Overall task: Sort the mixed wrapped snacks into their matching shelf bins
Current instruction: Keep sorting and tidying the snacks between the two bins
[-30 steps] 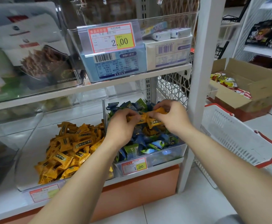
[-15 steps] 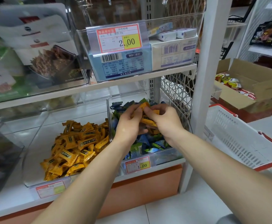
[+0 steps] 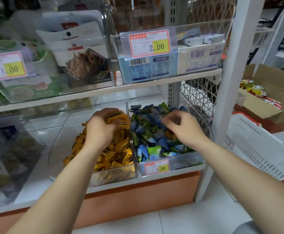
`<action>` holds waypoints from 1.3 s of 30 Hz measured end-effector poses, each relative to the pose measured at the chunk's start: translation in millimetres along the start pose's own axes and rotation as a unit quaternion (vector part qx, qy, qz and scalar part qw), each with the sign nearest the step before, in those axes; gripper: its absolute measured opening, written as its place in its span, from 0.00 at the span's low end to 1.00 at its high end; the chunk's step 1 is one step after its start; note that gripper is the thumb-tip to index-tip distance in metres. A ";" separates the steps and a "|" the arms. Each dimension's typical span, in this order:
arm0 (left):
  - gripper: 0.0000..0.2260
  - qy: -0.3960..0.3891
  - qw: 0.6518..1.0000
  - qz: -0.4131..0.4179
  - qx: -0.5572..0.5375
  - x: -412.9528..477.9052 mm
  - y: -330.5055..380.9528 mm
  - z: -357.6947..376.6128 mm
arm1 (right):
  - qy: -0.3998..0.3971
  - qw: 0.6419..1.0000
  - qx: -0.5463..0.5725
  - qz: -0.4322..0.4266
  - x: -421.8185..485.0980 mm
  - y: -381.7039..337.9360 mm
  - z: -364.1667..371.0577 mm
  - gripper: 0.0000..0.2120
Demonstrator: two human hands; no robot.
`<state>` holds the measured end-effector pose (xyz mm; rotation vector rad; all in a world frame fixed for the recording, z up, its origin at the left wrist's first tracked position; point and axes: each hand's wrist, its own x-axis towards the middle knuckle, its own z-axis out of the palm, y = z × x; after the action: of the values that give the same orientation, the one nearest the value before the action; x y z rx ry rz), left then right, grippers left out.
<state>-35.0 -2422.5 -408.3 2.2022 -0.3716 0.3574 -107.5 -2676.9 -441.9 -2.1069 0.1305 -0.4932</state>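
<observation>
Small wrapped snacks in two kinds, side by side in clear plastic bins on the lower shelf: yellow-orange wrapped snacks (image 3: 116,154) heaped in the left clear bin (image 3: 114,176), blue-and-green wrapped snacks (image 3: 152,132) piled in the right clear bin (image 3: 185,162), the two bins touching along a shared wall. Left hand (image 3: 100,130) over the back of the yellow-orange heap, fingers curled shut around a few of those same yellow-orange pieces, some poking out above the knuckles. Right hand (image 3: 185,128) low over the blue-and-green pile, fingers bent and pinched together near the thumb; cannot tell whether anything sits between them. A few stray orange wrappers (image 3: 169,134) visible among the blue-and-green ones, just beside the right hand. Red-bordered price tag with a yellow patch (image 3: 156,167) clipped to the front of the right bin. On the upper shelf (image 3: 138,86), another clear bin (image 3: 202,27) with pale blue and white cartons behind a larger red-and-yellow price tag (image 3: 150,43); left of it, white pouches picturing brown sticks (image 3: 80,53). White shelf upright (image 3: 229,78) at the right bin's side. Beyond the upright, white plastic basket with red trim (image 3: 256,149) on the floor, and behind it an open brown cardboard box (image 3: 273,92) with bright packets inside.
</observation>
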 end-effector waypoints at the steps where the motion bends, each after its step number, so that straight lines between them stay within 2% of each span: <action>1: 0.12 0.010 0.999 -0.002 0.033 0.7 -10.4 -5.5 | 0.009 1.000 -0.008 0.006 2.3 4.7 -3.3 0.04; 3: 0.15 -0.020 0.993 -0.016 0.112 1.8 -29.9 -11.6 | 0.016 0.999 -0.044 0.020 6.3 16.5 -9.2 0.03; 5: 0.21 -0.082 0.978 -0.032 0.191 2.5 -39.3 -13.7 | 0.006 0.996 -0.086 0.035 8.8 27.6 -13.9 0.07; 7: 0.23 -0.083 0.970 -0.013 0.230 3.7 -34.8 -11.7 | -0.018 0.992 -0.117 0.042 10.9 35.1 -15.9 0.09; 10: 0.17 -0.034 0.977 0.069 0.199 -2.3 -5.9 1.4 | -0.077 0.983 -0.160 0.051 12.7 42.5 -13.5 0.10; 14: 0.13 -0.104 0.972 0.164 0.135 -21.5 30.2 38.8 | -0.178 0.951 -0.242 0.078 17.2 42.0 -8.9 0.17; 18: 0.14 -0.180 0.962 0.182 0.092 -23.2 50.5 87.2 | -0.217 0.944 -0.225 0.103 24.6 40.2 -12.6 0.13; 21: 0.12 -0.232 0.959 0.146 0.078 -12.2 61.3 118.4 | -0.242 0.938 -0.217 0.121 26.5 41.1 -12.0 0.09; 23: 0.10 -0.268 0.950 0.106 0.118 -6.0 60.9 135.1 | -0.240 0.939 -0.211 0.124 26.9 42.4 -8.5 0.12; 27: 0.10 -0.315 0.924 0.082 0.202 2.0 53.9 152.9 | -0.238 0.934 -0.218 0.152 30.5 50.6 -9.8 0.17; 30: 0.15 -0.359 0.903 0.089 0.217 8.9 50.9 156.6 | -0.246 0.929 -0.223 0.163 32.7 56.2 -10.4 0.19; 33: 0.21 -0.401 0.886 0.098 0.209 15.7 45.3 154.9 | -0.248 0.929 -0.214 0.174 30.9 60.0 -7.2 0.26; 36: 0.18 -0.413 0.884 0.101 0.193 19.7 43.0 153.3 | -0.209 0.944 -0.202 0.155 27.7 63.4 -8.2 0.31; 39: 0.20 -0.400 0.895 0.084 0.178 20.7 41.0 154.5 | -0.173 0.955 -0.201 0.133 23.3 64.3 -10.0 0.30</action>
<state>-12.4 -2572.2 -463.5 2.6069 -1.0092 -0.4642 -84.0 -2727.0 -483.3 -2.4886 0.3291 0.0782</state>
